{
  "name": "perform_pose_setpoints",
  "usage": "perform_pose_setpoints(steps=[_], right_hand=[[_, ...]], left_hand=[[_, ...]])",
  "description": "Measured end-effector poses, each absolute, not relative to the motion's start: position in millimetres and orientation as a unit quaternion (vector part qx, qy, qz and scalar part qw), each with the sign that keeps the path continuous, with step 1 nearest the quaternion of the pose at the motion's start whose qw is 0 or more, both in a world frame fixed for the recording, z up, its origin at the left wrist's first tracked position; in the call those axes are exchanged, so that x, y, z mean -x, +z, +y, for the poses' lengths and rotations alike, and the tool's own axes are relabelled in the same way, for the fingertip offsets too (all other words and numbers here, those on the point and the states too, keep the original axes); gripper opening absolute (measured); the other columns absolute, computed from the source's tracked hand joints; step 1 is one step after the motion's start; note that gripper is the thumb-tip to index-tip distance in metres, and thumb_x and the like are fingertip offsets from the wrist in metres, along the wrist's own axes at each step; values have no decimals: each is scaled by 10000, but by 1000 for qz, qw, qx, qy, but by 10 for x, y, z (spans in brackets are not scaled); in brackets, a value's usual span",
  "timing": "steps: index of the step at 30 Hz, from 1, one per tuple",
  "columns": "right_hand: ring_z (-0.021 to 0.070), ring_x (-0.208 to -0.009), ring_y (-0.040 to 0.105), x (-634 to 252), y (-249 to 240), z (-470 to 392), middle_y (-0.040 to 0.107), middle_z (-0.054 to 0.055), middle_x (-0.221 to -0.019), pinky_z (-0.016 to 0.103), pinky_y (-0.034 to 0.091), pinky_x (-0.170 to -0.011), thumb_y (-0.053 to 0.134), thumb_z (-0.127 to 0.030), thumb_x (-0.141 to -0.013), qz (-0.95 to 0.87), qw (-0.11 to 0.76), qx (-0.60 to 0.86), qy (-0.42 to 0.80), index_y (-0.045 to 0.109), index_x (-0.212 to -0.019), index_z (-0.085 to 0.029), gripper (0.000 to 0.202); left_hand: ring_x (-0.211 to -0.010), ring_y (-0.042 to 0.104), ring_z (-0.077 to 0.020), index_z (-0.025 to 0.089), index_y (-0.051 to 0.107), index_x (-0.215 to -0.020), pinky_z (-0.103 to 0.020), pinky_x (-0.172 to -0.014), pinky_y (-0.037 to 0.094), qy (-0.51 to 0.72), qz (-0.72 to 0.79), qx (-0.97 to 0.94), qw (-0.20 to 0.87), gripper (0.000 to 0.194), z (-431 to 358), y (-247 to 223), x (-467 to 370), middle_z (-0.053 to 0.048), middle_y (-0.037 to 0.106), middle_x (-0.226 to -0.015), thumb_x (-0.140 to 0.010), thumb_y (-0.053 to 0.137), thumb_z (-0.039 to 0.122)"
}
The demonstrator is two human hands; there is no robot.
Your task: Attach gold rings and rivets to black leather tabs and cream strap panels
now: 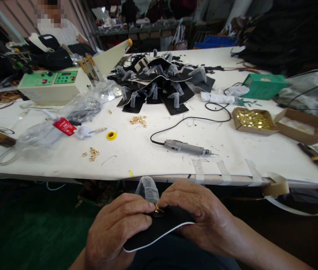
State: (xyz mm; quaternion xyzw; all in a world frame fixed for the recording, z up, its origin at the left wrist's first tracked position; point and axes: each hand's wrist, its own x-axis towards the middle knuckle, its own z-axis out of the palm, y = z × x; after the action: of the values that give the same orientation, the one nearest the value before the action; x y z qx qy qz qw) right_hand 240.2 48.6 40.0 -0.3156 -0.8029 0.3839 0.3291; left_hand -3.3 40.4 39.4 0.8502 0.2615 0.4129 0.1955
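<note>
A black panel with a white edge lies across my lap, below the table's front edge. My left hand grips its left side, thumb and forefinger against a small gold metal fitting. From the right, my right hand holds the panel too, its fingertips touching the same fitting. A loop wrapped in clear plastic rises from the panel behind the fitting. The undersides of both hands are partly hidden.
On the white table are a grey electric screwdriver, yellow tape, gold rings, a box of gold parts, stacked black panels and a machine. A person is at the back left.
</note>
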Motion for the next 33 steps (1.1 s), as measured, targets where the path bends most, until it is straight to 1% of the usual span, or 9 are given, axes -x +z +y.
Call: perform_pose_setpoints(steps=[5, 7, 11, 16, 20, 22, 25, 28, 33], right_hand=[[179, -931, 706, -2373, 326, 483, 783, 40, -1044, 308, 526, -855, 664, -2, -842, -798, 334, 326, 381, 704, -1143, -209, 368], [176, -914, 712, -2349, 277, 488, 791, 39, -1034, 304, 526, -842, 662, -17, -866, -789, 350, 337, 376, 719, -1141, -211, 341], [162, -840, 722, -2315, 202, 510, 801, 23, -952, 282, 524, -782, 648, -42, -916, -757, 388, 363, 380, 770, -1107, -240, 301], [151, -801, 708, -2319, 201, 530, 786, 3, -881, 262, 500, -756, 686, -39, -876, -725, 394, 407, 391, 808, -1033, -243, 285], [140, -764, 672, -2335, 223, 596, 746, 6, -830, 243, 473, -716, 671, -169, -943, -695, 353, 448, 437, 799, -933, -212, 135], [129, -713, 628, -2355, 201, 692, 694, -1, -769, 226, 444, -652, 662, -267, -967, -662, 316, 483, 477, 746, -818, -182, 191], [109, -607, 522, -2401, 105, 941, 578, -32, -658, 215, 361, -530, 670, -383, -949, -603, 263, 515, 550, 631, -732, -172, 305], [104, -566, 469, -2435, -34, 1260, 545, -40, -631, 220, 326, -490, 679, -423, -910, -578, 228, 524, 582, 605, -743, -176, 308], [123, -590, 548, -2415, -251, 1708, 632, -11, -667, 228, 375, -512, 637, -345, -875, -593, 170, 575, 537, 665, -770, -172, 204]], left_hand=[[-1038, 761, -220, 157, 671, -1074, -371, -902, 650, 439, 297, -819, 221, 284, 365, 276, -10, -102, 796, -1048, -860, 693, -28], [-1035, 770, -199, 176, 671, -1035, -336, -918, 644, 437, 329, -804, 231, 274, 377, 249, -31, -76, 802, -1032, -861, 687, -36], [-958, 790, -151, 203, 679, -999, -244, -865, 638, 428, 372, -786, 245, 243, 446, 233, -53, -40, 814, -1019, -880, 673, -9], [-903, 796, -152, 208, 705, -953, -234, -829, 635, 425, 378, -781, 257, 202, 526, 207, -78, -27, 823, -978, -878, 680, 22], [-840, 772, -154, 218, 737, -907, -238, -791, 606, 384, 452, -742, 312, 106, 629, 187, -114, -11, 812, -915, -900, 686, 126], [-774, 739, -151, 218, 745, -899, -234, -729, 578, 329, 510, -699, 378, 46, 750, 176, -131, 2, 787, -839, -907, 700, 218], [-695, 678, -149, 199, 715, -872, -232, -637, 531, 273, 542, -621, 496, 121, 1035, 117, -163, 20, 723, -744, -870, 737, 318], [-712, 685, -159, 185, 703, -862, -247, -653, 535, 256, 554, -548, 572, 162, 1376, -21, -216, 14, 734, -768, -777, 795, 287], [-726, 751, -221, 171, 709, -927, -323, -681, 588, 229, 573, -475, 628, 245, 1838, -338, -331, -45, 795, -822, -696, 779, 212]])
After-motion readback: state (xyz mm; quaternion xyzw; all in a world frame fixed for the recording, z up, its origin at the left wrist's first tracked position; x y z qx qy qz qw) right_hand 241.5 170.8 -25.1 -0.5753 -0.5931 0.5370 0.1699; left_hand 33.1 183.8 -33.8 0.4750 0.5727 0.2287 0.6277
